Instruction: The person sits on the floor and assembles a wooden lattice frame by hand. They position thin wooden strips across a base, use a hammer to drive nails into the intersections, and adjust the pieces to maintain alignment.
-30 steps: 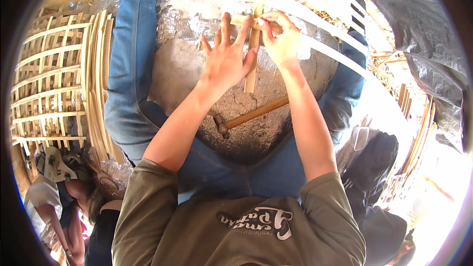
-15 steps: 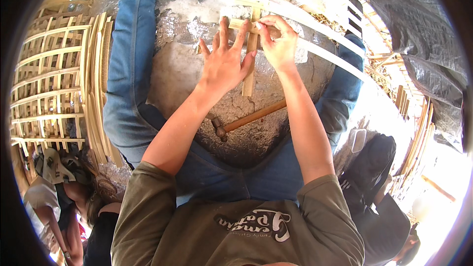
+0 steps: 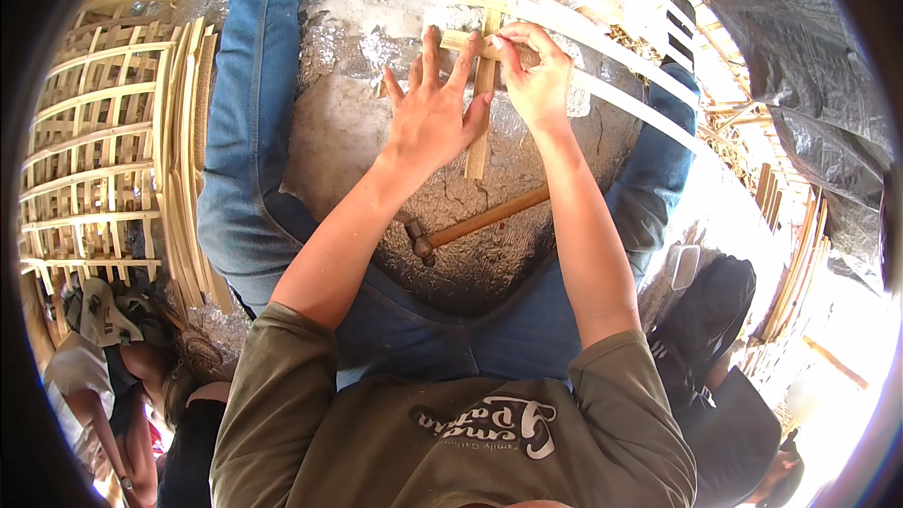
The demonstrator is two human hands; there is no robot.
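A long bamboo slat lies lengthwise on the floor between my legs, with a short crosspiece set over it. My left hand is open, fingers spread; its index fingertip rests on the crosspiece and its thumb touches the long slat. Right where the two slats cross, my right hand pinches with thumb and index finger. Whatever lies in that pinch is too small to make out. Closer to me, a hammer with a wooden handle lies on the floor, partly behind my right forearm.
Long pale strips curve across the far right, over my right shin. Woven bamboo panels and stacked slats stand at the left. Other people sit close behind on both sides, one in dark clothes. A dark sheet hangs at the right.
Both hands stay at the crossing with only slight shifts. My right thumb and finger have shifted a little. The hammer lies where it was.
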